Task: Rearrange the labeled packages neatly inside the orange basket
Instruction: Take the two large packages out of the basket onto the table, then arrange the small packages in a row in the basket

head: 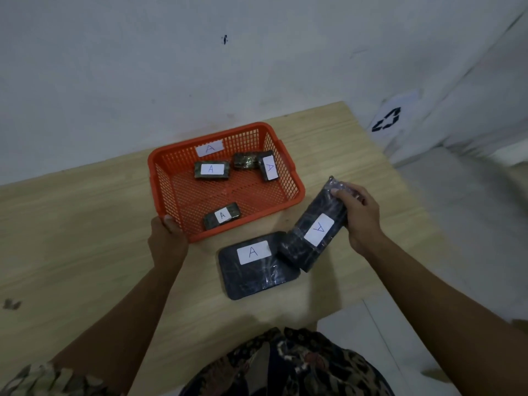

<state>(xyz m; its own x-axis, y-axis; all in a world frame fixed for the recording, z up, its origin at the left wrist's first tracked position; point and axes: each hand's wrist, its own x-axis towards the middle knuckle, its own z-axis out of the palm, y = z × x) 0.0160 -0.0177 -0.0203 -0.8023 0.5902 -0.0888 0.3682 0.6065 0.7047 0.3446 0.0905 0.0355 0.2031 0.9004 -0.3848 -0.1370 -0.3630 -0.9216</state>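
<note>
The task looks near its start: four small packages (211,170) lie scattered in the orange basket (171,155) at frame centre, the left hand (167,234) grips its near corner, and the right hand (358,215) closes around a tilted dark package (313,230) resting on a flat one (257,270) on the desk (85,224).

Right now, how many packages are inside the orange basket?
4: one at the near wall, one mid-back, two touching at the back right. None looks hidden.
</note>
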